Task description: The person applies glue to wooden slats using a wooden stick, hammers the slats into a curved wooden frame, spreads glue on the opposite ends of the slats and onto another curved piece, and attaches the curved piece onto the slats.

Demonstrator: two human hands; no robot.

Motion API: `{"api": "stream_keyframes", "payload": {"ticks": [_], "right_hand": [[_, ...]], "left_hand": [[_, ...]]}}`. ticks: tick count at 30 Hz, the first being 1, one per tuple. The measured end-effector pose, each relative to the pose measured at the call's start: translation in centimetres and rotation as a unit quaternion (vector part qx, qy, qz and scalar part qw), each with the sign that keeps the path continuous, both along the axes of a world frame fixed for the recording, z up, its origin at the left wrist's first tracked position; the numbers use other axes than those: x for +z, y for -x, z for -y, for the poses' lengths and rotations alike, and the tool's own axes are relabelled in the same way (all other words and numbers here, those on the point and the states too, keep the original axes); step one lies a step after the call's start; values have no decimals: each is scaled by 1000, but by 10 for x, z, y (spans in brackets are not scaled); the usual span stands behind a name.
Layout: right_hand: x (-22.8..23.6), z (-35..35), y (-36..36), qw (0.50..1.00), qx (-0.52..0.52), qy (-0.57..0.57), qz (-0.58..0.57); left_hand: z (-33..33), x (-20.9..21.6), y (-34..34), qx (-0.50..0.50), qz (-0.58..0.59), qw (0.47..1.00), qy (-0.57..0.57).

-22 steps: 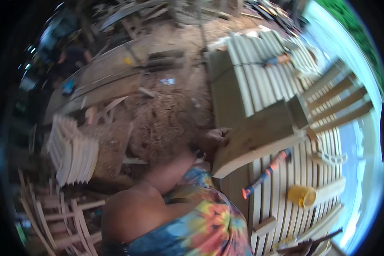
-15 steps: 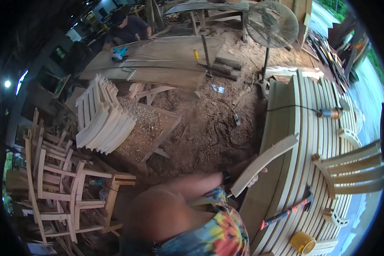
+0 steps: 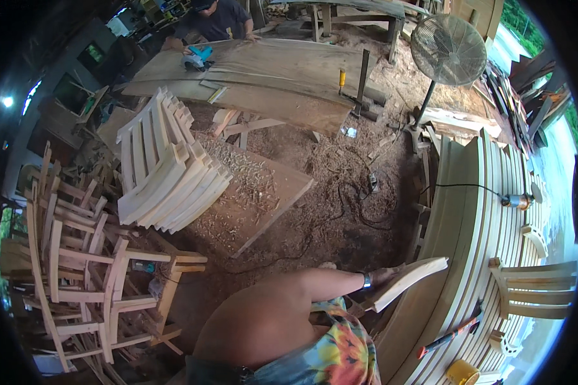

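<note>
My left arm crosses the lower middle of the view, a band on its wrist. My left hand (image 3: 383, 277) is closed around a curved, pale wooden slat (image 3: 412, 280), which slants up to the right beside the stacked boards. At the slat's lower end, a small skin-coloured patch looks like my right hand (image 3: 356, 307); its fingers cannot be made out. On the boards to the right lie a hammer (image 3: 451, 334), a slatted chair back (image 3: 534, 287) and a corded power tool (image 3: 517, 201). A yellow cup-like container (image 3: 462, 373) stands near the lower edge.
Curved slatted frames (image 3: 173, 176) are stacked on a shaving-covered board (image 3: 263, 192) at left, above a pile of chair frames (image 3: 87, 276). A pedestal fan (image 3: 448, 50) stands far right. Cords cross the floor. Behind a wide slab, a co-worker (image 3: 215, 22) handles a blue saw (image 3: 199, 58).
My view has shifted, so the surroundings sit differently in it. The slat has turned to a flatter slant, and my left hand now shows on its upper side.
</note>
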State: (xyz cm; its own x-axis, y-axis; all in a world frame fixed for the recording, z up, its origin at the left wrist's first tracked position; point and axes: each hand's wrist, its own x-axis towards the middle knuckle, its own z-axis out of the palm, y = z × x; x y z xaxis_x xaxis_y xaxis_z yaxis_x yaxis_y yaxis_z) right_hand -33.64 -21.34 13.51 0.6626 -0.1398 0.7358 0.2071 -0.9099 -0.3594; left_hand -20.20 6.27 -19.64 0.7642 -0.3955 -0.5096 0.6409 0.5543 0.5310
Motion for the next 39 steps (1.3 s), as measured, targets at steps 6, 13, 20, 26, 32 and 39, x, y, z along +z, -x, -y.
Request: {"api": "stream_keyframes", "payload": {"ticks": [6,13,20,26,32,39], "right_hand": [[20,13,29,999,30,21,-23],[32,28,84,985,33,-145,-87],[22,41,86,860,16,-488,-147],[21,54,103,865,-23,-495,-77],[2,76,119,852,-29,-513,-101],[1,73,105,837,-102,-509,-175]], "left_hand": [[-6,24,5,11,74,996,56],[7,42,8,-30,46,990,132],[-2,49,5,-18,-80,977,197],[10,62,14,15,28,983,180],[10,49,6,-22,20,988,149],[-26,44,-35,-134,-9,985,109]]}}
